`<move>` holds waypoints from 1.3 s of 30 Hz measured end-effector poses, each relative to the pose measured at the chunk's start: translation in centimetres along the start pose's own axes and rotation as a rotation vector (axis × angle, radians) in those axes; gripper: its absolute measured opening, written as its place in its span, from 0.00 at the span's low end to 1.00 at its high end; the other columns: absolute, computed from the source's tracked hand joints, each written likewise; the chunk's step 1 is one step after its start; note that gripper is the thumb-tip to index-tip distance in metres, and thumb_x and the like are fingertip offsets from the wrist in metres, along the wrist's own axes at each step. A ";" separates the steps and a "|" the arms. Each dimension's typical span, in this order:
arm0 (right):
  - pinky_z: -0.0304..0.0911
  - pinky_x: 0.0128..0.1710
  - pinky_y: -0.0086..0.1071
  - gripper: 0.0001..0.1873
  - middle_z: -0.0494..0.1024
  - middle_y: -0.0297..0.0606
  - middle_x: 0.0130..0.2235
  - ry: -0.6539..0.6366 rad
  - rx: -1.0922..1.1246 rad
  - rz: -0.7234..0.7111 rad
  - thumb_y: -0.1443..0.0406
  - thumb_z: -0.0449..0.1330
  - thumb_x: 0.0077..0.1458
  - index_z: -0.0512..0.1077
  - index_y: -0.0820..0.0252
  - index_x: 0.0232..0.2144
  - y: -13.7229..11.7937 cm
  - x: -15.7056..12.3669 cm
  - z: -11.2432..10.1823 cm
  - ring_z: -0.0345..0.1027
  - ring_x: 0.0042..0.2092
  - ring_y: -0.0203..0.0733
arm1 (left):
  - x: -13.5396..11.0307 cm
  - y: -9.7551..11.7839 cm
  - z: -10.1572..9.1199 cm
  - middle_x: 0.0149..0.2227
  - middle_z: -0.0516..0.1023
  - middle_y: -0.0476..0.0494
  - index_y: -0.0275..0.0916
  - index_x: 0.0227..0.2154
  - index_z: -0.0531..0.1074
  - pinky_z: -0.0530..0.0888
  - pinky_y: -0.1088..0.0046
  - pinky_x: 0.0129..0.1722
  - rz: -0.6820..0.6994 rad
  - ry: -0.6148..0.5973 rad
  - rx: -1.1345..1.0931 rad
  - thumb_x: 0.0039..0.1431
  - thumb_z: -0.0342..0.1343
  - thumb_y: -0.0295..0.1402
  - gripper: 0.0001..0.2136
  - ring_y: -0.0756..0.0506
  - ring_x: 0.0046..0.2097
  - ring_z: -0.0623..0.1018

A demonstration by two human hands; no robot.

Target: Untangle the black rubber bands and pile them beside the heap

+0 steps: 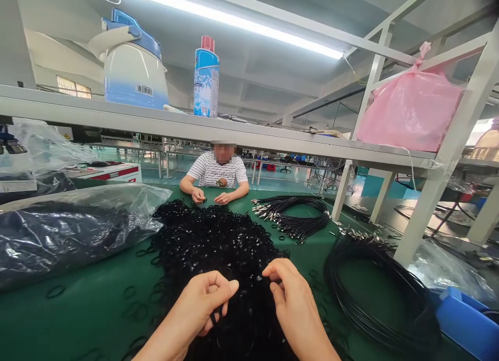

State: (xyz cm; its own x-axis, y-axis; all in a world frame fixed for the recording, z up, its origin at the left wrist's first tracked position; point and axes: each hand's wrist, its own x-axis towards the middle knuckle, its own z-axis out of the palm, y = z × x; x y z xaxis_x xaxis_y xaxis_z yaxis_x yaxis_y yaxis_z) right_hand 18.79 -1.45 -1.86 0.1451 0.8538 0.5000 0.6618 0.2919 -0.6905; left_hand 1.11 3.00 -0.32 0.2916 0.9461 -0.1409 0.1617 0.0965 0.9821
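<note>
A large heap of small black rubber rings covers the middle of the green table. My left hand hovers over the heap's near edge, its fingers curled and pinched on a few black rings. Just to its right, my right hand has thumb and fingers pinched together over the heap; what they hold is too small to make out. The two hands are close together, fingertips almost meeting.
A coil of black cable lies right of my hands; a bundle of cables with metal ends lies beyond. A plastic bag of dark parts lies left. Across the table a person in a striped shirt works. A blue bin stands far right.
</note>
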 end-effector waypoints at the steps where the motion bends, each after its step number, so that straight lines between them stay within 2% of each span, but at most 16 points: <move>1: 0.59 0.37 0.32 0.15 0.72 0.32 0.37 0.006 0.010 -0.006 0.77 0.49 0.51 0.68 0.53 0.32 -0.4 -0.1 0.0 0.67 0.37 0.40 | -0.1 0.1 0.1 0.15 0.66 0.54 0.38 0.20 0.62 0.45 0.84 0.13 -0.001 -0.006 0.002 0.41 0.58 0.54 0.23 0.58 0.14 0.56; 3: 0.59 0.35 0.30 0.11 0.72 0.31 0.34 -0.015 0.055 -0.006 0.74 0.50 0.54 0.68 0.54 0.30 -1.6 -0.2 -0.1 0.67 0.36 0.39 | -0.3 0.3 0.2 0.16 0.66 0.54 0.37 0.23 0.64 0.45 0.84 0.13 0.000 -0.014 -0.008 0.44 0.55 0.57 0.23 0.58 0.14 0.57; 5: 0.59 0.34 0.28 0.08 0.73 0.30 0.31 -0.098 0.110 -0.003 0.70 0.54 0.55 0.70 0.54 0.29 -2.8 -0.5 0.2 0.67 0.34 0.38 | -0.8 0.6 0.4 0.16 0.67 0.54 0.37 0.29 0.68 0.46 0.83 0.14 -0.002 -0.010 -0.036 0.45 0.53 0.57 0.25 0.56 0.15 0.58; 7: 0.59 0.33 0.28 0.03 0.74 0.29 0.30 -0.186 0.125 -0.010 0.68 0.61 0.50 0.71 0.54 0.28 -3.5 -1.0 1.0 0.67 0.32 0.38 | -1.3 0.9 0.6 0.18 0.67 0.53 0.37 0.33 0.69 0.49 0.82 0.15 -0.007 0.006 -0.073 0.46 0.52 0.57 0.25 0.55 0.17 0.60; 9: 0.58 0.33 0.28 0.08 0.74 0.29 0.30 -0.197 0.092 -0.043 0.67 0.66 0.43 0.71 0.54 0.28 -3.7 -1.6 2.1 0.67 0.32 0.39 | -1.8 1.0 0.7 0.20 0.68 0.53 0.37 0.34 0.70 0.51 0.82 0.16 -0.014 0.021 -0.111 0.47 0.52 0.57 0.25 0.55 0.18 0.62; 12: 0.56 0.33 0.28 0.07 0.73 0.30 0.30 -0.118 0.035 -0.117 0.71 0.62 0.46 0.70 0.55 0.27 -3.2 -2.2 3.4 0.67 0.33 0.39 | -2.1 1.1 0.8 0.23 0.68 0.53 0.37 0.32 0.70 0.50 0.81 0.17 0.003 0.029 -0.148 0.47 0.53 0.56 0.24 0.57 0.17 0.60; 14: 0.55 0.30 0.27 0.07 0.73 0.30 0.29 -0.100 0.023 -0.117 0.73 0.58 0.48 0.68 0.56 0.26 -2.8 -2.2 3.4 0.66 0.31 0.38 | -2.1 1.2 0.8 0.24 0.69 0.52 0.36 0.31 0.70 0.48 0.80 0.17 0.014 0.028 -0.142 0.47 0.52 0.56 0.24 0.57 0.17 0.58; 17: 0.55 0.28 0.27 0.07 0.71 0.29 0.28 -0.107 0.034 -0.017 0.73 0.55 0.50 0.66 0.56 0.26 -2.6 -1.7 2.4 0.64 0.29 0.36 | -2.0 1.3 0.7 0.23 0.71 0.50 0.36 0.31 0.69 0.47 0.80 0.17 0.015 0.016 -0.114 0.48 0.51 0.57 0.25 0.56 0.16 0.59; 20: 0.57 0.29 0.27 0.06 0.70 0.30 0.26 -0.130 0.151 0.103 0.70 0.53 0.52 0.66 0.56 0.26 -2.4 -1.0 1.5 0.65 0.29 0.37 | -1.6 1.2 0.5 0.21 0.72 0.49 0.37 0.30 0.67 0.47 0.81 0.16 0.014 -0.016 -0.087 0.50 0.50 0.55 0.23 0.56 0.15 0.58; 25: 0.62 0.30 0.30 0.03 0.74 0.34 0.26 -0.172 0.498 0.210 0.66 0.59 0.49 0.68 0.59 0.25 -1.4 -0.3 1.7 0.70 0.30 0.41 | -0.4 0.3 -0.2 0.15 0.62 0.59 0.41 0.22 0.58 0.46 0.81 0.13 0.150 -0.053 0.070 0.49 0.56 0.48 0.17 0.58 0.13 0.52; 27: 0.63 0.30 0.31 0.05 0.75 0.34 0.25 -0.175 0.612 0.245 0.66 0.62 0.46 0.69 0.60 0.26 -1.1 -0.3 2.0 0.70 0.29 0.41 | -0.2 0.3 -0.6 0.18 0.62 0.60 0.40 0.25 0.63 0.51 0.80 0.14 0.231 -0.020 0.181 0.48 0.58 0.43 0.13 0.57 0.14 0.54; 28: 0.63 0.30 0.31 0.06 0.75 0.34 0.25 -0.168 0.659 0.264 0.66 0.63 0.44 0.69 0.61 0.26 -1.0 -0.3 2.1 0.71 0.28 0.40 | -0.2 0.3 -0.7 0.20 0.65 0.58 0.40 0.27 0.67 0.55 0.80 0.16 0.272 0.007 0.248 0.48 0.58 0.41 0.10 0.56 0.15 0.58; 31: 0.63 0.31 0.30 0.09 0.74 0.32 0.24 -0.143 0.759 0.308 0.67 0.66 0.41 0.70 0.62 0.26 -1.0 -0.2 2.1 0.70 0.28 0.38 | -0.6 0.8 -1.0 0.29 0.74 0.52 0.43 0.32 0.76 0.66 0.77 0.32 0.364 0.079 0.400 0.51 0.57 0.36 0.07 0.49 0.30 0.72; 33: 0.63 0.31 0.29 0.09 0.74 0.31 0.24 -0.128 0.788 0.322 0.67 0.67 0.40 0.70 0.62 0.26 -1.0 -0.2 1.9 0.69 0.27 0.36 | -1.0 1.0 -1.0 0.32 0.77 0.50 0.43 0.32 0.77 0.66 0.75 0.38 0.384 0.096 0.413 0.53 0.55 0.36 0.07 0.45 0.39 0.74; 39: 0.58 0.24 0.25 0.13 0.76 0.35 0.24 -0.143 0.849 0.381 0.65 0.69 0.39 0.71 0.64 0.28 -1.0 0.1 1.6 0.71 0.26 0.37 | -1.2 1.0 -0.5 0.31 0.76 0.51 0.45 0.32 0.76 0.66 0.75 0.35 0.431 -0.001 0.486 0.51 0.55 0.31 0.07 0.47 0.35 0.74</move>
State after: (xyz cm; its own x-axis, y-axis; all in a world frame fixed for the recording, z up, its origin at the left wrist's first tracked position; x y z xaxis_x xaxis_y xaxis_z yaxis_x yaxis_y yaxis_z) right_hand 17.01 -0.95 -1.96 0.1125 0.9848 0.1323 -0.1774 0.1509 -0.9725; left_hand 0.40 2.10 0.90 0.4266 0.8684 0.2528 0.4381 -0.4429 0.7822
